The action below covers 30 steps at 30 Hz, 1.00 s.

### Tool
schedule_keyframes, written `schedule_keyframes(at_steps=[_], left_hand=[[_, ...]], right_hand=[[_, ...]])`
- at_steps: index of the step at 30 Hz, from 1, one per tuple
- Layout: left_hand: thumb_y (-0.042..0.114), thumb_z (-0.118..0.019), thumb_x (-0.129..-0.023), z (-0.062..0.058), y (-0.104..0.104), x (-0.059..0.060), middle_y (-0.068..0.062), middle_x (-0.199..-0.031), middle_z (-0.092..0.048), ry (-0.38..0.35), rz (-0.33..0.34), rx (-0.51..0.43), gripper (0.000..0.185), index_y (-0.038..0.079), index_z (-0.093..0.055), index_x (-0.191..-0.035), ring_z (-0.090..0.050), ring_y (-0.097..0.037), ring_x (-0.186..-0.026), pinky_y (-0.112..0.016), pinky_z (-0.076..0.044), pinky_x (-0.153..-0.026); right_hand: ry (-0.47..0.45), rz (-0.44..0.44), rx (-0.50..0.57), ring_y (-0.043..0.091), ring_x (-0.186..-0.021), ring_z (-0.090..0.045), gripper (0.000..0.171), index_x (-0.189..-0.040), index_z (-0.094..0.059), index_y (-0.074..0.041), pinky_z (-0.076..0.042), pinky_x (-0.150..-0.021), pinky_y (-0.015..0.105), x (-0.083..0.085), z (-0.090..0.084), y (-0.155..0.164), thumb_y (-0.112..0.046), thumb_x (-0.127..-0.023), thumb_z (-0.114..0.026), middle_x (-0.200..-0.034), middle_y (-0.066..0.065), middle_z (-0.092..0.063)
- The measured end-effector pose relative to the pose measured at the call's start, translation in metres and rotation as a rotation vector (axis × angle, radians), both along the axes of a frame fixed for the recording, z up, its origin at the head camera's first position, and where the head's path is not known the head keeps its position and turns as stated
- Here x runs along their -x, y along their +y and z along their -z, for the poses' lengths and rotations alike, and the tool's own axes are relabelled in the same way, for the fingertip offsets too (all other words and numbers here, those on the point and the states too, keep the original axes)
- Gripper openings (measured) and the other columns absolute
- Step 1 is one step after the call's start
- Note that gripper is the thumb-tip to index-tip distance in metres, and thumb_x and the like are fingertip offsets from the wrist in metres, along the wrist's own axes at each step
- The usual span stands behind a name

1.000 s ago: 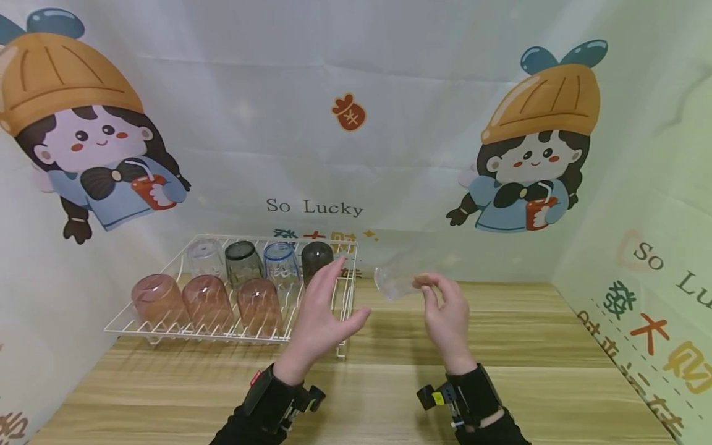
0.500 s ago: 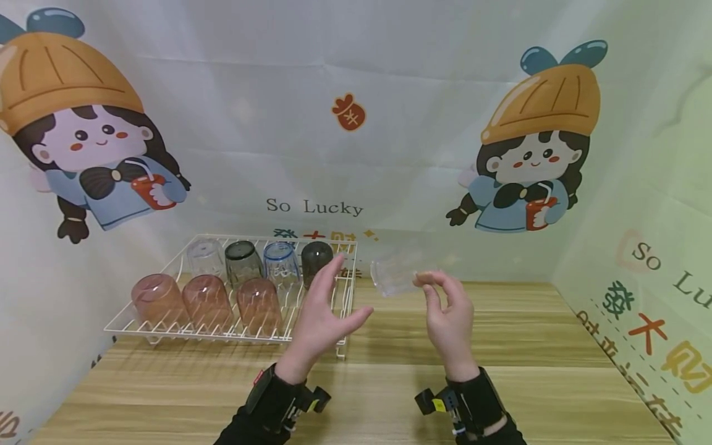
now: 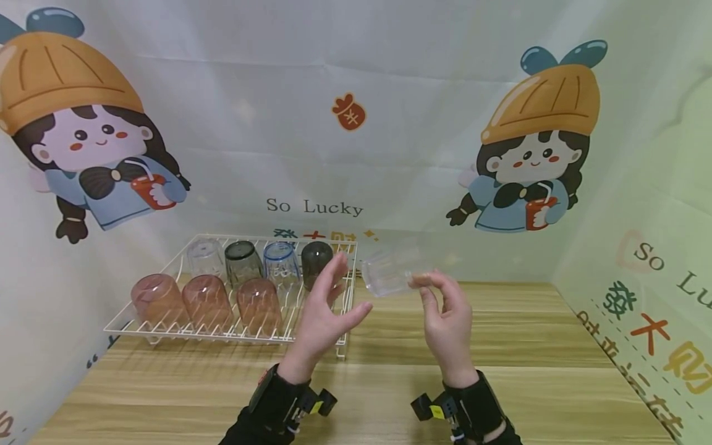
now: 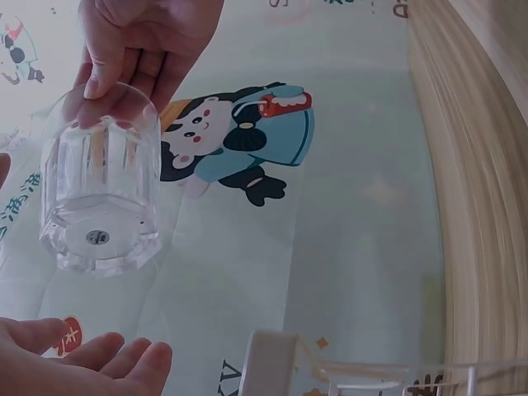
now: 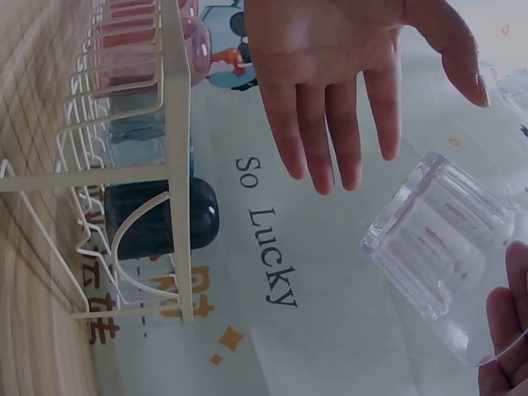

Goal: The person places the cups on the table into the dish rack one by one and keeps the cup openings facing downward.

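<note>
White wire rack point(image 3: 167, 321) on the table: seven tumblers stand upside down in it, three pink in front, four behind. Left hand point(image 3: 325, 312), fingers spread and holding nothing, waits just beside the clear glass point(image 3: 389, 275). Right hand point(image 3: 447, 315) pinches that glass by its rim, now carried slightly nearer the rack than a second ago.

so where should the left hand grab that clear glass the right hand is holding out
Probably around the ribbed side wall near the thick base. The clear glass lies tilted on its side above the table, base toward the left hand, while the right hand pinches its rim end. The open left hand could come in from the rack side, wrapping fingers and thumb around the wall.
</note>
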<state>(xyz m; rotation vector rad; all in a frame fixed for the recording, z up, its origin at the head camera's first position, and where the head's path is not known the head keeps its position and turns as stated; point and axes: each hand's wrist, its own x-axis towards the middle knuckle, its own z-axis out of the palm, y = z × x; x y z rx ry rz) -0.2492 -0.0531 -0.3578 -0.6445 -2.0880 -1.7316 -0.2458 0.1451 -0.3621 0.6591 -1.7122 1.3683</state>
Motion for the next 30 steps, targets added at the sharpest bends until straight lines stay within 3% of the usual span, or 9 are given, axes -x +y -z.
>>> schedule_keyframes(at_steps=[4,13,23,30], left_hand=[[0.011,-0.075,-0.077,0.0,0.002,0.0,-0.009,-0.15,-0.034,-0.022,0.045,-0.049,0.089,0.016,-0.024,-0.15,-0.035,-0.029,-0.137,-0.042,-0.033,-0.113],[0.008,-0.075,-0.077,0.0,0.006,0.0,-0.014,-0.15,-0.033,0.001,0.056,-0.083,0.089,0.011,-0.023,-0.15,-0.035,-0.032,-0.136,-0.043,-0.035,-0.111],[0.005,-0.074,-0.077,-0.006,0.01,-0.002,-0.008,-0.149,-0.034,0.0,0.079,-0.116,0.089,0.014,-0.024,-0.15,-0.038,-0.022,-0.134,-0.04,-0.037,-0.11],[0.0,-0.074,-0.075,-0.011,0.014,-0.002,-0.008,-0.147,-0.037,0.031,0.098,-0.138,0.089,0.014,-0.027,-0.149,-0.042,-0.024,-0.131,-0.033,-0.041,-0.107]], right_hand=[[-0.004,-0.029,0.012,0.014,-0.099,-0.059,0.018,-0.1,-0.064,0.002,-0.034,-0.112,0.041,-0.002,-0.001,-0.001,0.011,-0.089,-0.053,-0.093,0.015,-0.066],[0.02,-0.082,0.052,0.017,-0.098,-0.061,0.018,-0.099,-0.062,0.005,-0.034,-0.112,0.038,-0.006,-0.001,-0.005,0.014,-0.088,-0.051,-0.093,0.012,-0.066],[0.015,-0.146,0.117,0.015,-0.098,-0.061,0.016,-0.1,-0.06,0.009,-0.036,-0.111,0.033,-0.008,-0.001,-0.007,0.014,-0.088,-0.051,-0.097,-0.002,-0.066],[-0.051,-0.19,0.167,0.009,-0.097,-0.063,0.013,-0.102,-0.059,0.012,-0.047,-0.098,0.021,-0.01,-0.001,-0.008,0.008,-0.091,-0.051,-0.098,-0.006,-0.067]])
